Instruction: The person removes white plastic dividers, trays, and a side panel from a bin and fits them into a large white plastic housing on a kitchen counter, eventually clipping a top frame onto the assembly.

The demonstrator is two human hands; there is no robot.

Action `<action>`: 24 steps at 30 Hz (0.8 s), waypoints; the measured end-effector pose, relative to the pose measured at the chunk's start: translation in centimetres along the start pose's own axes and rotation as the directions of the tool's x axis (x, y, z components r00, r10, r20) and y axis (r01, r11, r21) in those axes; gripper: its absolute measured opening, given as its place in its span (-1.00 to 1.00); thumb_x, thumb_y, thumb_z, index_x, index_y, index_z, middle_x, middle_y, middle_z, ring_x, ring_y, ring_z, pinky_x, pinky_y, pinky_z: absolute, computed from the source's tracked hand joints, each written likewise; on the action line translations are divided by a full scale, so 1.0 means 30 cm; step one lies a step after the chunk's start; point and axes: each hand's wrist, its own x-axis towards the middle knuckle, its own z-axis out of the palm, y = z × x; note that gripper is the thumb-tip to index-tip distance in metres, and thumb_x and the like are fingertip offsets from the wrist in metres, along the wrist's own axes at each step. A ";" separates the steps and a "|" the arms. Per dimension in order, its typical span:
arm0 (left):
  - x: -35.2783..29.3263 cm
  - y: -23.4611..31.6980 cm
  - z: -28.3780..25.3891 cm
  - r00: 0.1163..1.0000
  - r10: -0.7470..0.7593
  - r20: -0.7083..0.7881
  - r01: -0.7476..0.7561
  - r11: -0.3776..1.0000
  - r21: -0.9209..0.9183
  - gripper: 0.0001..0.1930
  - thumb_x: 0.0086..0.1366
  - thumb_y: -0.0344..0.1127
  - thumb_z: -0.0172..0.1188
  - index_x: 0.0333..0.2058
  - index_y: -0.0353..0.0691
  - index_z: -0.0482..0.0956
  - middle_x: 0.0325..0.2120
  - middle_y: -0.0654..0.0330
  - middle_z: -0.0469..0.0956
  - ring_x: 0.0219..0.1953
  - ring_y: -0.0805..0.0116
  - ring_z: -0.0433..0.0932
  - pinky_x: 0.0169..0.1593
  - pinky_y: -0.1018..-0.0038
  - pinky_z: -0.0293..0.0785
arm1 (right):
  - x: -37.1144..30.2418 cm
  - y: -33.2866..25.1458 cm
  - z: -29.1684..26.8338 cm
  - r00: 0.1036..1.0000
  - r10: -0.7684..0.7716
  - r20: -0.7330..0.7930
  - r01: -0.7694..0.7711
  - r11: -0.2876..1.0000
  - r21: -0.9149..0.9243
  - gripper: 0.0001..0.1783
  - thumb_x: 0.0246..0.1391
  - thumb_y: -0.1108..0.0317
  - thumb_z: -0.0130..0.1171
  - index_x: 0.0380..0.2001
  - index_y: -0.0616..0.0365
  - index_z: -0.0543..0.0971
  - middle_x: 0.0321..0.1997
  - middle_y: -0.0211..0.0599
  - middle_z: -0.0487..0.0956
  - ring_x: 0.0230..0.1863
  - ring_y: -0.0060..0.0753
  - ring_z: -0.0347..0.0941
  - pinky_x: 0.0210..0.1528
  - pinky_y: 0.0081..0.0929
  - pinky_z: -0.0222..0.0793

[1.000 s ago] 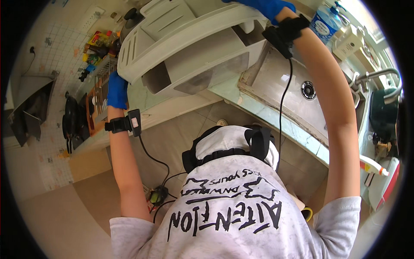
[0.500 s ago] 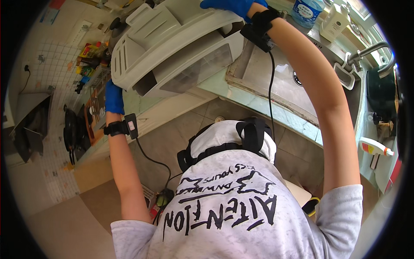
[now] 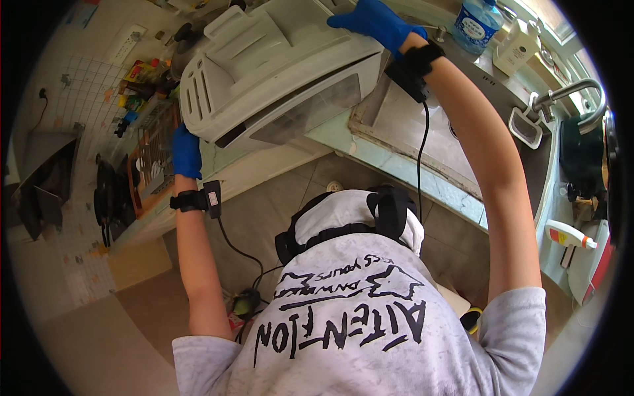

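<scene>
A white plastic storage box (image 3: 310,109) with a see-through front panel stands tilted on the counter. Over it lies a large white plastic lid (image 3: 264,69), its top moulded with trays and slots at the left end. My left hand (image 3: 187,150), in a blue glove, grips the lid's left end, with the fingertips mostly hidden behind it. At the opposite end my right hand (image 3: 380,23), also blue-gloved, holds the lid's rim with its thumb stretched along the top. A narrow dark gap shows between lid and box, widest toward the left.
Right of the box is a steel sink (image 3: 413,132) with a curved faucet (image 3: 568,92). A blue-labelled bottle (image 3: 475,26) and a white bottle (image 3: 516,47) stand behind it. A wooden rack (image 3: 150,158) sits left. Black cables (image 3: 422,145) hang from both wrists.
The lid has come down onto the box, and the gap between them has narrowed. Both hands have moved slightly right with it.
</scene>
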 end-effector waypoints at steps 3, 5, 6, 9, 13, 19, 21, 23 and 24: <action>-0.030 0.034 0.022 0.997 -0.058 -0.050 0.058 0.998 -0.005 -0.67 0.20 -0.33 -0.05 -0.08 -0.36 0.40 -0.16 0.13 0.45 -0.15 0.39 0.39 -0.10 0.52 0.27 | 0.001 0.002 0.022 0.979 0.199 -0.046 -0.204 0.945 -0.255 -0.49 -0.23 0.09 0.16 -0.23 0.22 0.50 -0.35 0.04 0.53 -0.32 -0.15 0.48 -0.23 -0.38 0.34; 0.031 -0.065 -0.102 0.999 -0.008 -0.050 0.011 0.998 0.068 -0.65 0.20 -0.28 -0.04 -0.08 -0.34 0.40 -0.14 0.13 0.44 -0.13 0.39 0.38 -0.08 0.51 0.27 | 0.007 -0.030 0.030 0.985 0.172 0.005 -0.168 0.965 -0.200 -0.43 -0.24 0.11 0.17 -0.17 0.30 0.44 -0.33 0.07 0.53 -0.29 -0.20 0.48 -0.20 -0.40 0.34; 0.039 -0.069 -0.126 0.999 0.036 -0.022 -0.032 0.989 0.145 -0.64 0.20 -0.24 -0.02 -0.07 -0.32 0.40 -0.11 0.13 0.42 -0.10 0.38 0.37 -0.06 0.51 0.26 | 0.007 -0.036 0.040 0.993 0.113 0.024 -0.110 0.991 -0.081 -0.44 -0.23 0.16 0.17 -0.15 0.31 0.42 -0.33 0.04 0.53 -0.31 -0.25 0.47 -0.21 -0.42 0.34; 0.065 0.074 -0.001 0.999 -0.042 0.015 0.044 0.913 -0.405 -0.59 0.18 -0.14 0.02 -0.07 -0.28 0.41 -0.08 0.15 0.40 -0.06 0.39 0.34 -0.04 0.52 0.25 | 0.094 0.176 0.054 0.982 0.187 -0.034 -0.187 0.924 -0.334 -0.23 -0.33 -0.12 0.24 -0.22 0.41 0.44 -0.33 0.01 0.53 -0.31 -0.14 0.49 -0.23 -0.35 0.37; 0.030 0.136 0.050 0.985 -0.159 0.061 0.170 0.945 -0.279 -0.50 0.10 -0.04 0.11 -0.08 -0.28 0.42 -0.11 0.14 0.42 -0.12 0.37 0.39 -0.05 0.54 0.28 | 0.100 0.163 0.083 0.984 0.177 -0.023 -0.176 0.935 -0.309 -0.14 -0.32 -0.14 0.24 -0.10 0.40 0.36 -0.23 0.07 0.50 -0.21 -0.13 0.47 -0.16 -0.35 0.34; -0.004 0.135 0.046 0.971 -0.238 0.035 0.240 0.959 -0.154 -0.25 -0.09 0.03 0.29 -0.19 -0.62 0.28 -0.24 -0.06 0.43 -0.25 0.34 0.46 -0.14 0.54 0.36 | 0.108 0.211 0.083 0.985 0.151 -0.082 -0.167 0.956 -0.242 -0.11 -0.36 -0.15 0.23 -0.11 0.44 0.33 -0.19 0.15 0.47 -0.13 -0.02 0.42 -0.10 -0.29 0.31; -0.027 0.150 0.065 0.963 -0.270 -0.007 0.268 0.958 -0.103 -0.20 -0.12 0.06 0.30 -0.22 -0.65 0.21 -0.27 -0.12 0.42 -0.25 0.30 0.46 -0.15 0.51 0.38 | 0.097 0.211 0.087 0.986 0.163 -0.027 -0.165 0.968 -0.189 -0.07 -0.35 -0.16 0.22 -0.07 0.45 0.29 -0.18 0.16 0.46 -0.11 -0.02 0.41 -0.09 -0.30 0.30; -0.020 0.123 0.072 0.972 -0.229 0.041 0.232 0.943 -0.240 -0.23 -0.11 0.04 0.31 -0.23 -0.62 0.22 -0.26 -0.11 0.42 -0.24 0.30 0.45 -0.14 0.53 0.37 | 0.083 0.212 0.101 0.980 0.145 -0.136 -0.181 0.932 -0.314 -0.02 -0.35 -0.16 0.22 -0.01 0.46 0.23 -0.18 0.17 0.46 -0.10 -0.02 0.41 -0.07 -0.31 0.30; -0.021 0.121 0.071 0.973 -0.225 0.054 0.231 0.929 -0.288 -0.26 -0.12 0.01 0.33 -0.25 -0.59 0.22 -0.25 -0.12 0.41 -0.24 0.31 0.45 -0.15 0.54 0.38 | 0.084 0.206 0.101 0.981 0.144 -0.128 -0.178 0.932 -0.316 -0.02 -0.35 -0.16 0.22 -0.01 0.46 0.23 -0.18 0.17 0.46 -0.10 -0.02 0.41 -0.07 -0.31 0.30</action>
